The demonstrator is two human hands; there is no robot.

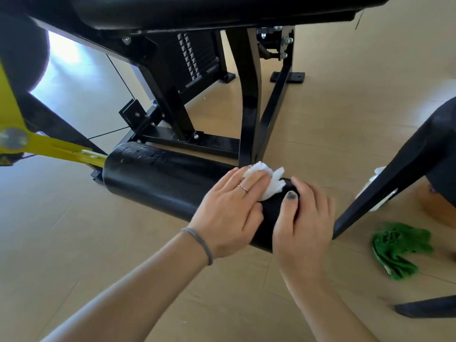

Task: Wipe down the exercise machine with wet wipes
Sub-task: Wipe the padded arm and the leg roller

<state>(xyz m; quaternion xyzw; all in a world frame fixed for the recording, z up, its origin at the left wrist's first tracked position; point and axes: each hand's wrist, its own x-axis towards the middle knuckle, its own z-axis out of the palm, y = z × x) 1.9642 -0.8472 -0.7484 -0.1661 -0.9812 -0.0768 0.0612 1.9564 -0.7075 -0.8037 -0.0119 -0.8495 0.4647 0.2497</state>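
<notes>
While both hands work at its near end, the black roller pad (158,178) of the exercise machine (249,99) lies low over the floor, running from a yellow lever arm (56,148) on the left toward the person on the right.

Left hand (229,213) — laid palm-down on top of the pad, fingers straight and close together, pressing a white wet wipe (267,180) flat against the vinyl. The wipe is crumpled, its ragged edge showing beyond the fingertips. A thin ring sits on one finger; a grey band (199,243) circles the wrist.

Right hand (303,218) — wrapped over the pad's end just beside the wipe, thumb curled across the near face and fingers going over the top, so it grips the pad itself. The thumbnail is painted dark.

Machine frame: black steel uprights and a base bar stand behind the pad, bolted at the joints; a padded black seat or bench (209,11) overhangs the top of the view; a weight stack (190,55) shows between the uprights.

On the light tiled floor (123,243), to the right: a green crumpled cloth or glove (397,250), well apart from the pad. A slanted black leg (394,174) of another item crosses in front of something white, too hidden to identify.
</notes>
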